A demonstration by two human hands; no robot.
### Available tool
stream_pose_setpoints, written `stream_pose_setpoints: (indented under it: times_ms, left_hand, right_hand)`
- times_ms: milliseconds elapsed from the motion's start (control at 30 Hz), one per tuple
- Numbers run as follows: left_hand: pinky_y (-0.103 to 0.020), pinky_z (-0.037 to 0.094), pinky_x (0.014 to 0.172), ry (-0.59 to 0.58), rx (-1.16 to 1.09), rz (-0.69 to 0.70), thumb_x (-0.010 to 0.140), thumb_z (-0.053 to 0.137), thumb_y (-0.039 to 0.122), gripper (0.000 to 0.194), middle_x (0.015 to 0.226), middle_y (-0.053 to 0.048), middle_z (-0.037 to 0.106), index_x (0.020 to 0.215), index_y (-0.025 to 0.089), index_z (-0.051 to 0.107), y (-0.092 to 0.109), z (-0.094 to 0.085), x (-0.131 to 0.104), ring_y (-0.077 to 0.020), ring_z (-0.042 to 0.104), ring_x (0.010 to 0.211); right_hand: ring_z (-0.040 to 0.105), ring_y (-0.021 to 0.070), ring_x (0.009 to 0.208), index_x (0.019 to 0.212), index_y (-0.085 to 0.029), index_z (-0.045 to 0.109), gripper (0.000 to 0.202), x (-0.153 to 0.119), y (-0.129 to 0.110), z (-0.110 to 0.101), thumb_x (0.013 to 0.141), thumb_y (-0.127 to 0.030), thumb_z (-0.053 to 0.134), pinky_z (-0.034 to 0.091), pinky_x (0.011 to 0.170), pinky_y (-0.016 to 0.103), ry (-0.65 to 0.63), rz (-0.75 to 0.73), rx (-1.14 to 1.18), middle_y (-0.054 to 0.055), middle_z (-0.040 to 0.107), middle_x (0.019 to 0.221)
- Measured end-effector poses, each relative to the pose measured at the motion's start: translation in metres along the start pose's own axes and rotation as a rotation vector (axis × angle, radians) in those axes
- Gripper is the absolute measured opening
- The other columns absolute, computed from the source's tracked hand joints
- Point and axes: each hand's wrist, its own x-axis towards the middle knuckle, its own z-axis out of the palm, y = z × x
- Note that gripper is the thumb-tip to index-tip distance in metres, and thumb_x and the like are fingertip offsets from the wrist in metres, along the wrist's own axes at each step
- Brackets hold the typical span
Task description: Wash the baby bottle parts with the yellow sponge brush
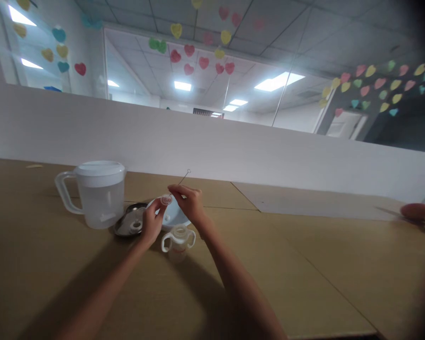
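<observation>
My left hand point(153, 221) pinches a small translucent round piece point(166, 199), which looks like a bottle nipple. Between the fingers of my right hand point(189, 200) is a thin wire brush point(184, 176); its looped end points up and its lower end meets the nipple. Both hands are over a light-blue bowl point(179, 218) with a small white piece inside. Just in front of the bowl, a clear baby bottle point(178, 250) with two white handles stands upright without a lid. A metal tray point(120, 229) to the left carries a white ring-shaped part point(136, 226).
A lidded translucent pitcher point(102, 203) stands left of the tray, its handle facing left. A reddish object point(416, 211) lies at the table's far right. A low white wall point(212, 146) with glass above borders the back of the wooden table point(304, 293).
</observation>
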Motion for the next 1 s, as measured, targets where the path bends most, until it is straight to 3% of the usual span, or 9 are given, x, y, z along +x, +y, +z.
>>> stream_pose_setpoints:
  times_ms: [300,433,600,767,1000]
  left_hand:
    - [-0.030,0.048,0.075,0.050,0.103,0.036,0.082,0.052,0.037,0.024,0.087,-0.008,0.071,0.087,0.016,0.064,0.004,-0.003,0.000,-0.0200,0.064,0.082]
    - [-0.029,0.048,0.076,-0.005,0.145,0.069,0.084,0.050,0.039,0.026,0.087,-0.007,0.071,0.088,0.018,0.064,0.001,-0.004,-0.001,-0.0192,0.064,0.082]
    - [-0.028,0.047,0.079,-0.073,0.121,0.094,0.086,0.048,0.039,0.027,0.090,-0.005,0.070,0.091,0.018,0.064,0.002,-0.002,-0.004,-0.0177,0.064,0.085]
    - [-0.029,0.048,0.078,-0.032,0.103,0.073,0.085,0.050,0.040,0.028,0.090,-0.006,0.071,0.091,0.018,0.066,0.002,-0.002,-0.004,-0.0188,0.064,0.085]
    - [-0.032,0.049,0.080,0.008,0.064,0.030,0.080,0.057,0.042,0.028,0.090,-0.008,0.072,0.089,0.017,0.068,-0.004,-0.004,0.002,-0.0209,0.065,0.086]
  right_hand:
    - [0.067,0.0133,0.087,0.092,-0.024,0.071,0.020,-0.004,-0.003,0.009,0.086,-0.015,0.055,0.049,0.081,0.022,-0.217,-0.009,-0.043,0.000,0.072,0.093]
    - [0.065,0.0140,0.096,0.118,-0.027,0.060,0.032,0.003,-0.013,-0.002,0.089,-0.021,0.051,0.052,0.083,0.025,-0.074,0.001,0.129,0.001,0.066,0.113]
    - [0.067,0.0133,0.089,0.134,-0.031,0.044,0.043,0.010,-0.027,-0.021,0.092,-0.020,0.043,0.054,0.083,0.027,0.009,-0.010,0.129,0.000,0.066,0.111]
    - [0.069,0.0132,0.080,0.120,-0.027,0.055,0.030,0.010,-0.025,-0.018,0.091,-0.021,0.047,0.057,0.073,0.025,0.006,0.050,0.168,0.001,0.070,0.101]
    - [0.069,0.0137,0.079,0.110,-0.024,0.059,0.025,0.002,-0.005,0.006,0.089,-0.016,0.047,0.055,0.070,0.024,-0.015,0.040,0.125,0.002,0.070,0.096]
